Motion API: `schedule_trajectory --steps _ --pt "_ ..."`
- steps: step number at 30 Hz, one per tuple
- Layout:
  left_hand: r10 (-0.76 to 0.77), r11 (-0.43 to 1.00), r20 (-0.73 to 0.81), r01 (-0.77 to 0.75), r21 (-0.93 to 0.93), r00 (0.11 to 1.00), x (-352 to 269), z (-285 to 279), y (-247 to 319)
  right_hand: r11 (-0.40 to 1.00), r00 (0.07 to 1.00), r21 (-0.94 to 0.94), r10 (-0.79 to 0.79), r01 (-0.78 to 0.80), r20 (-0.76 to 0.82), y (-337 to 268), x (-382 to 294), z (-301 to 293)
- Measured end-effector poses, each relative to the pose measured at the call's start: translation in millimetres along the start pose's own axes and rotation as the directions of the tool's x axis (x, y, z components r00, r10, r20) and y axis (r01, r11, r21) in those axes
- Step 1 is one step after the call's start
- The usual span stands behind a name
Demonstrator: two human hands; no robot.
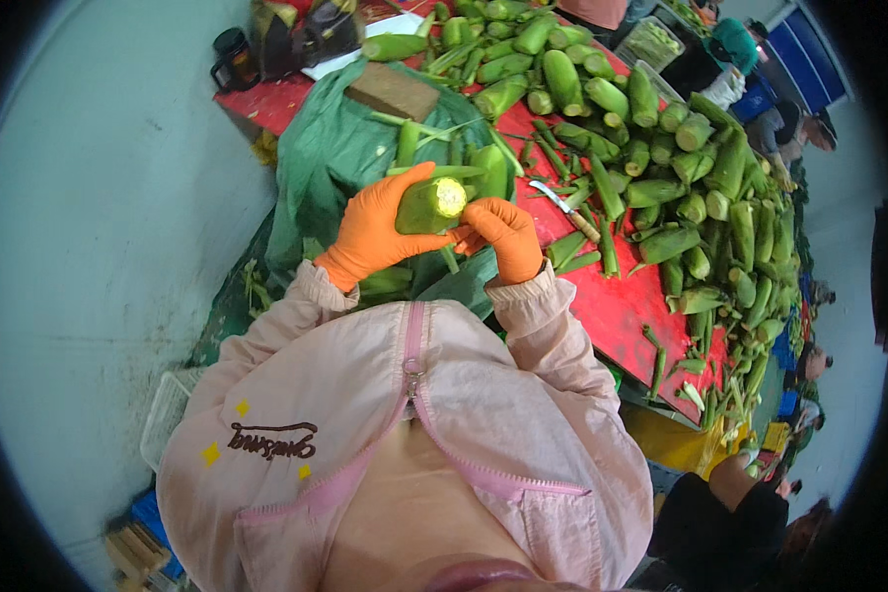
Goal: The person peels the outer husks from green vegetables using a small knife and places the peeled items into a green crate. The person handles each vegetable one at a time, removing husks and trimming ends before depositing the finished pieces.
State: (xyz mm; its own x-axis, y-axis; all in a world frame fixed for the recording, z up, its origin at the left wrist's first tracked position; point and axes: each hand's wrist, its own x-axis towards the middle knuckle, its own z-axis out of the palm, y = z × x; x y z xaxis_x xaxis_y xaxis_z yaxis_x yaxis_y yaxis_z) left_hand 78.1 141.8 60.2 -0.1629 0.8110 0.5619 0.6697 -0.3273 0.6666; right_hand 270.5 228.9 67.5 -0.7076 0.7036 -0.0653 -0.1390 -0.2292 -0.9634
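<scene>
My left hand [374,226], in an orange glove, is wrapped around an ear of corn [419,209] in its green husk. The ear's cut end [451,197] faces up and shows a pale yellow cross-section. At the edge of that end, the thumb and fingers of my gloved right hand [505,235] are pinched together on the husk. Exactly what lies between those fingertips is too small to tell. Beneath both hands spreads a green cloth or sack [307,174], with loose husk leaves [492,170] on it.
A knife with a curved blade and wooden handle [583,224] lies on the red tabletop [599,303], among cut stalk pieces. Husked-in corn ears [666,192] are heaped to the right. A brown block [394,90] and a dark jar [234,59] stand beyond. Another person [718,510] is at lower right.
</scene>
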Motion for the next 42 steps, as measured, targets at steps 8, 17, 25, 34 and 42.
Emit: schedule_trajectory --steps 8,17,25,34,42 --pt "-0.266 0.964 -0.058 0.265 -0.014 0.962 -48 -14 -7 0.952 0.963 -0.290 0.163 -0.097 0.213 -2 27 30" --pt "-0.501 0.695 -0.046 0.370 -0.617 0.864 -68 -12 -20 0.986 0.972 -0.071 -0.137 0.153 0.191 32 21 64" --pt "-0.553 0.334 0.207 0.442 -0.833 0.807 -85 1 -48 0.843 0.876 -0.255 -0.420 0.473 0.237 31 27 78" --pt "-0.869 0.086 -0.080 -0.009 -0.996 0.488 -86 -78 -179 0.875 0.844 0.127 -0.484 0.467 0.231 50 -35 46" --pt "-0.636 0.418 -0.007 0.337 -0.844 0.772 -69 -66 -97 0.871 0.997 -0.492 0.029 0.011 0.074 44 62 85"
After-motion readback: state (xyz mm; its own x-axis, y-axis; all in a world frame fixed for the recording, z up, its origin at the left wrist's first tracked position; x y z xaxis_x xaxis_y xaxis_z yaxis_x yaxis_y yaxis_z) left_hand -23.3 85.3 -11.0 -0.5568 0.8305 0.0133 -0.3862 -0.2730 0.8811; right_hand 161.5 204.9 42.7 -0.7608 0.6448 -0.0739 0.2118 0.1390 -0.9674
